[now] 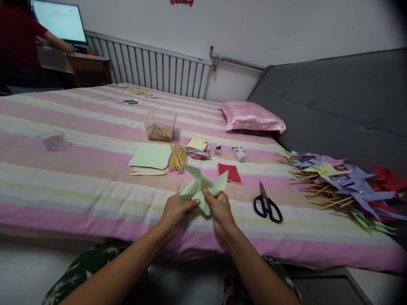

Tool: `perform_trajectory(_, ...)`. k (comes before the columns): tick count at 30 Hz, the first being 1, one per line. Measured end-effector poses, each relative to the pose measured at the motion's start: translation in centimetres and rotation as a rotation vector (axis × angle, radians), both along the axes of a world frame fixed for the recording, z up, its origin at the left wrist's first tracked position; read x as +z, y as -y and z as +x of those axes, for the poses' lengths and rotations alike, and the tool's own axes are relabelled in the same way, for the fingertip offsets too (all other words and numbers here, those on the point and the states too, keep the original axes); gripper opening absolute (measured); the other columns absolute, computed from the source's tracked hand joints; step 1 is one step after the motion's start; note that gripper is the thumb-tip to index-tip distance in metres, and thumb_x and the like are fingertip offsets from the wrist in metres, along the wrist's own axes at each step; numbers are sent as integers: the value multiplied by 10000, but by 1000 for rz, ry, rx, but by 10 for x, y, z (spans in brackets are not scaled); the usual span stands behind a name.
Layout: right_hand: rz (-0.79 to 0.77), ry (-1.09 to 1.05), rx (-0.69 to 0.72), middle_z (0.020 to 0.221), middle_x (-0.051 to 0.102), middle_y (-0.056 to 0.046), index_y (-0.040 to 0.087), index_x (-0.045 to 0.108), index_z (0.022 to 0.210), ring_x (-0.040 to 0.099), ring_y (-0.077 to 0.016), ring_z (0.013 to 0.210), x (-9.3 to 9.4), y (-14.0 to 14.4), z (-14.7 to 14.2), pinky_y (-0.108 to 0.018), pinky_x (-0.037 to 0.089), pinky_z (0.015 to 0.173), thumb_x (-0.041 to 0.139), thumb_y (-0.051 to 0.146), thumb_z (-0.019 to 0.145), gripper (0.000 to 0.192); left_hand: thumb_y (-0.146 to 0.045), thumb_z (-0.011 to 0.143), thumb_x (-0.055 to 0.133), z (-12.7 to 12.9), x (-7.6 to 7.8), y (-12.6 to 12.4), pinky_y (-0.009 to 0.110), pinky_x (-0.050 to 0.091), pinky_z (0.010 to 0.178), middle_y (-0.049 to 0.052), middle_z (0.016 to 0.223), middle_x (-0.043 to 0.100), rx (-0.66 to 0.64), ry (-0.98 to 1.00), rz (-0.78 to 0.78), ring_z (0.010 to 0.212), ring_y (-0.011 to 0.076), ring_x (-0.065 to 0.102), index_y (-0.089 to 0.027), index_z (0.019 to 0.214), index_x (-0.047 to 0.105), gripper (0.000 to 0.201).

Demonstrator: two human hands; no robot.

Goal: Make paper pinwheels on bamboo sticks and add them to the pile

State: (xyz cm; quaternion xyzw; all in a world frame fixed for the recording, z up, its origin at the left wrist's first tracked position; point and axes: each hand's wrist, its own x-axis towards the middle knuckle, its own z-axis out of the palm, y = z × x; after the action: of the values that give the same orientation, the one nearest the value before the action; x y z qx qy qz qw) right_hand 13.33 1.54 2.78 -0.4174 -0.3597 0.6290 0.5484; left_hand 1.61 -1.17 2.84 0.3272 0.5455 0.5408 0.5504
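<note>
Your left hand (174, 212) and right hand (221, 212) angled inward, fingers gripping the pinwheel (206, 182); scissors (265, 196) lay right of them.

Box (159, 120) behind pinwheel (202, 183), apparently holding sticks (160, 132).

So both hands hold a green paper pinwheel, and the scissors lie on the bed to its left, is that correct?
The side is wrong: in the head view, the scissors lie on the bed to the right of the pinwheel.
</note>
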Motion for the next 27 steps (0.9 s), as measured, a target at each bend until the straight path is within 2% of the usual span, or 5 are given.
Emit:
perform_trajectory(4, 13, 12, -11, 800, 707, -82, 112, 666, 824, 639, -188, 671, -1, -1, 0, -302, 507, 638, 753, 366, 597, 351, -297, 494, 795, -1, 2, 0, 209, 361, 444, -28, 479, 587, -11, -124, 32, 447, 112, 513, -139, 592, 624, 252)
perform_trajectory(11, -12, -147, -132, 813, 721, -51, 143, 668, 814, 662, -194, 761, 10, -16, 26, -300, 529, 738, 804, 270, 527, 342, -225, 512, 769, -27, 9, -15, 257, 486, 592, 67, 718, 711, -343, -231, 110, 641, 181, 649, -119, 818, 676, 337)
perform_trajectory(15, -72, -262, -78, 810, 728, -42, 138, 668, 812, 670, -163, 785, 21, -20, 45, -236, 540, 747, 798, 161, 531, 311, -275, 709, 587, -57, 6, -46, 271, 509, 623, 87, 806, 725, -78, -688, 215, 712, 193, 671, -119, 882, 663, 245)
perform_trajectory(19, -85, -287, -14, 819, 731, -37, 134, 665, 850, 674, -144, 754, 23, -18, 55, -199, 550, 700, 779, 125, 569, 303, -203, 753, 491, -75, 4, -81, 309, 475, 776, 102, 933, 711, 92, -907, 216, 861, 213, 651, -133, 950, 669, 274)
perform_trajectory(27, -64, -290, 21, 857, 730, -48, 131, 666, 877, 677, -151, 770, 18, -25, 70, -194, 551, 684, 771, 142, 603, 293, -135, 605, 619, -78, 8, -127, 301, 406, 816, 87, 954, 685, 66, -1198, 205, 998, 274, 579, -189, 876, 702, 288)
